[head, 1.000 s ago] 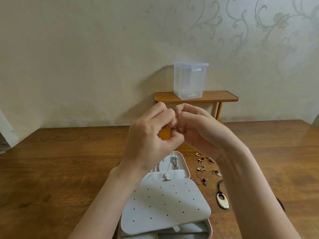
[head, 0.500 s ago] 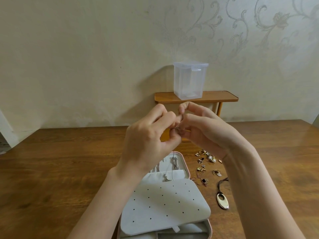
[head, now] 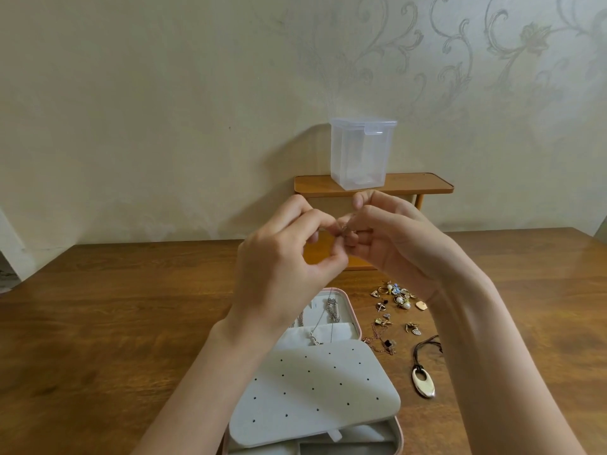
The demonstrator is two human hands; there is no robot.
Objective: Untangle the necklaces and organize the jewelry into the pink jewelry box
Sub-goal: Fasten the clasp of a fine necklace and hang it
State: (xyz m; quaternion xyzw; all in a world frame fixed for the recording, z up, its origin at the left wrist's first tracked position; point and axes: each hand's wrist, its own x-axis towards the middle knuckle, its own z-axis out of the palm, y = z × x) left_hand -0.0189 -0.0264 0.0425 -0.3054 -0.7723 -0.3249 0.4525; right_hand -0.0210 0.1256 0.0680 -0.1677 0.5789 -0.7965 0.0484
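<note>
Left hand (head: 282,274) and right hand (head: 391,244) raised, both grips pinched on thin silver necklace chain (head: 343,228); open pink jewelry box (head: 356,326) at 6 o'clock on worktop.

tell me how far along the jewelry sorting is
Done: a few silver chains lie in the open pink jewelry box. In hand: the left hand and right hand pinch a small piece between them. Left: loose earrings and an oval pendant necklace on the table.

Below the raised hands the open pink jewelry box (head: 356,326) blocks descent; loose jewelry (head: 395,307) crowds their right (left lies bare).
</note>
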